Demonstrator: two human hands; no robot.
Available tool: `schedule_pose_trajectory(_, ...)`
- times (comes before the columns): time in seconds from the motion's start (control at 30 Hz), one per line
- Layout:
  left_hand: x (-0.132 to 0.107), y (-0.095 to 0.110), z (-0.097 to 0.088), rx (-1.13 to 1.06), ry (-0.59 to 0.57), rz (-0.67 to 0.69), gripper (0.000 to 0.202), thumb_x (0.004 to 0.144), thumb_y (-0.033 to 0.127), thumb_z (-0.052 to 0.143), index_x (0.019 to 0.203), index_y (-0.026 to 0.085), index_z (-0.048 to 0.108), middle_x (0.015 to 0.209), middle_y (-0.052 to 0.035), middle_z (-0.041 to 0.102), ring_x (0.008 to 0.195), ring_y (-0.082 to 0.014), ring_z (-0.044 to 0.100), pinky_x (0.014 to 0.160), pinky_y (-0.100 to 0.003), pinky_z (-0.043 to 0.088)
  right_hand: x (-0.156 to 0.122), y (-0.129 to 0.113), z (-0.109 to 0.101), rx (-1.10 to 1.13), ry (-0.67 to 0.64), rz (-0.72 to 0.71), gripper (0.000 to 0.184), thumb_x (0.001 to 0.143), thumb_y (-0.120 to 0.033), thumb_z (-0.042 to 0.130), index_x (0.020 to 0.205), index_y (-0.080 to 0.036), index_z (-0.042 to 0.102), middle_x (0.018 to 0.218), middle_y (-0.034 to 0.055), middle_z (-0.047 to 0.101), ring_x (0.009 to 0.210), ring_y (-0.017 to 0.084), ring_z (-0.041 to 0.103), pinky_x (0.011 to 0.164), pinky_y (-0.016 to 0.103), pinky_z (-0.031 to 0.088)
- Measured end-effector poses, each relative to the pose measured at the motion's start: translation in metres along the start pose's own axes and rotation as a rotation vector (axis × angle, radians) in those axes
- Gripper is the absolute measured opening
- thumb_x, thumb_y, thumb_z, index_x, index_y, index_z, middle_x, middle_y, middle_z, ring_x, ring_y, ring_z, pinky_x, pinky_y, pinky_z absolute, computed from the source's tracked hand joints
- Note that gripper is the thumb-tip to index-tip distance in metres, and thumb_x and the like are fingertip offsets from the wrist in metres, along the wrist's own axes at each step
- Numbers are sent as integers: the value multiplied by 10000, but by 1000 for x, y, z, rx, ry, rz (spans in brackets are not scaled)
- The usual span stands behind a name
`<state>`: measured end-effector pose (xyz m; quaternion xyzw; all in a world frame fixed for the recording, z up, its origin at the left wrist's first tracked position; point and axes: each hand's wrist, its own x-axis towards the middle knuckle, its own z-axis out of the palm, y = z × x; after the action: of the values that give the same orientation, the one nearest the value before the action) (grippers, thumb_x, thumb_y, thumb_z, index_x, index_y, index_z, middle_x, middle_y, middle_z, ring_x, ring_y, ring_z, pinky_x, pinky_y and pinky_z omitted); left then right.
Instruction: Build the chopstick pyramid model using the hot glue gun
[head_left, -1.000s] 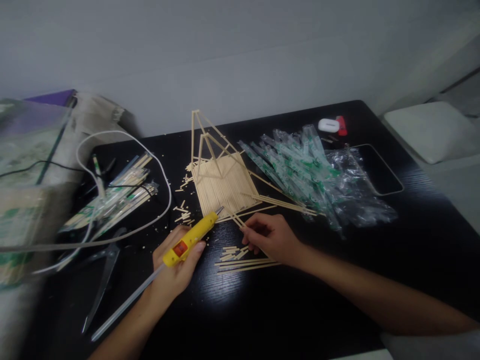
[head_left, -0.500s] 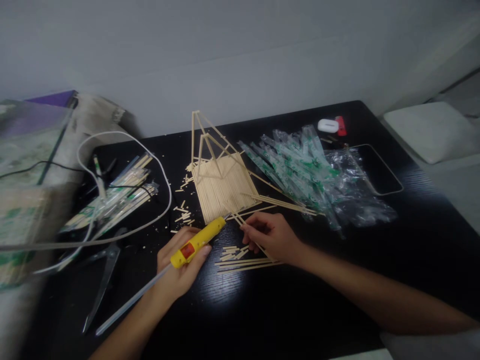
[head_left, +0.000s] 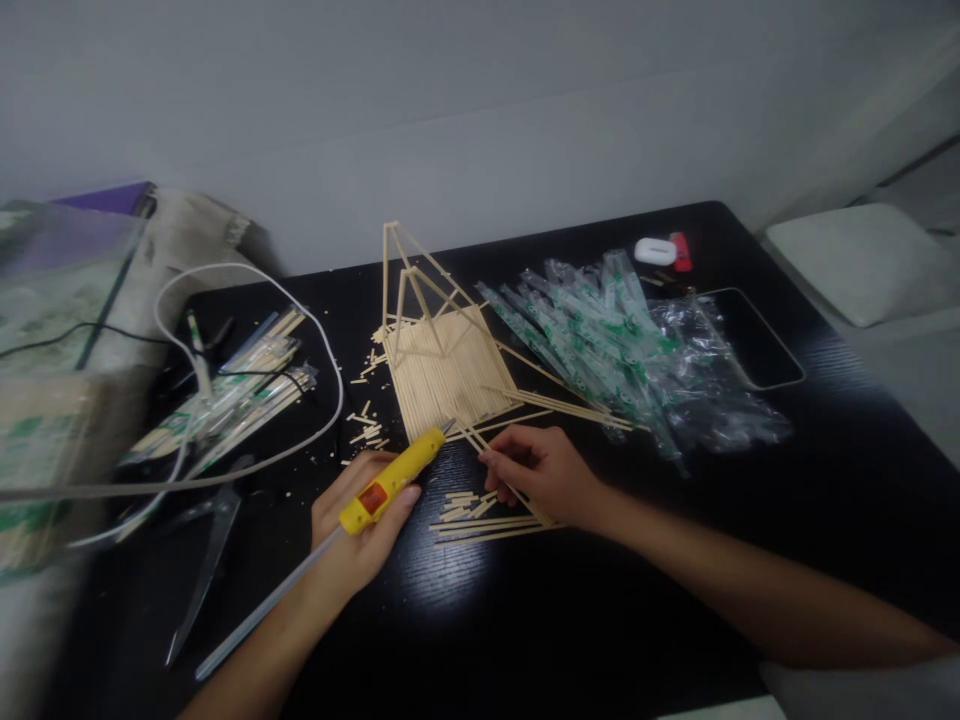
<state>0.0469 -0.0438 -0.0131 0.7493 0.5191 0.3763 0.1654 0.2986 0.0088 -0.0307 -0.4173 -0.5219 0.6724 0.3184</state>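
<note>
My left hand is wrapped round a yellow glue gun with a clear glue stick trailing from its back. Its metal tip points at the near edge of a flat mat of glued bamboo sticks, which carries a thin upright stick frame. My right hand pinches a thin bamboo stick that runs from the mat's near corner down under the fingers. Several loose sticks and short offcuts lie just below both hands.
A heap of empty clear-and-green wrappers lies to the right, with a phone and a white case beyond. Left are wrapped chopsticks, a white cable, cutters and a cardboard box.
The glue gun's tip has crept right and forward to the mat's near edge. My right hand has shifted slightly with the stick.
</note>
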Motion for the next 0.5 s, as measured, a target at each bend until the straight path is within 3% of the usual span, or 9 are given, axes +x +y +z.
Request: schedule_pose_trajectory(0.5,-1,2,2,-16,-31,-17,68,991,200,646,1010,205,711,919,-47,729,837,-181,719,733,-306,615,0,1,-1,6,1,5,351,920,-525,727,837,-185,696,658,10,723,508,122,633,477,224,522)
